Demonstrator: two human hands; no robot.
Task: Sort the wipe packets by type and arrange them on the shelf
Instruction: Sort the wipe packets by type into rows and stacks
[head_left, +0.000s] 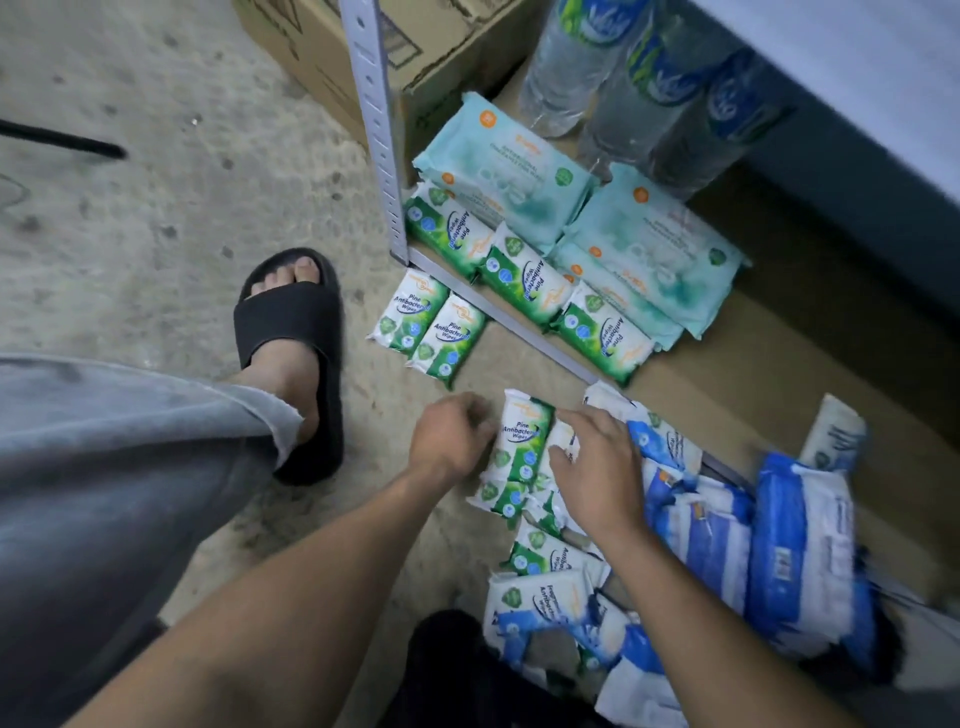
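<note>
My left hand is curled on the left edge of a green pine wipe packet on top of a loose pile on the floor. Just right of it, my right hand lies with fingers spread over the pile, touching a white packet. Blue-and-white packets fill the pile's right side. Two green packets lie side by side on the floor by the shelf rim. On the shelf board, three green packets form a front row, with large teal packets stacked behind.
Water bottles stand at the back of the shelf behind the teal packets. A cardboard box sits behind the perforated shelf post. My foot in a black slide rests on the concrete floor left of the packets.
</note>
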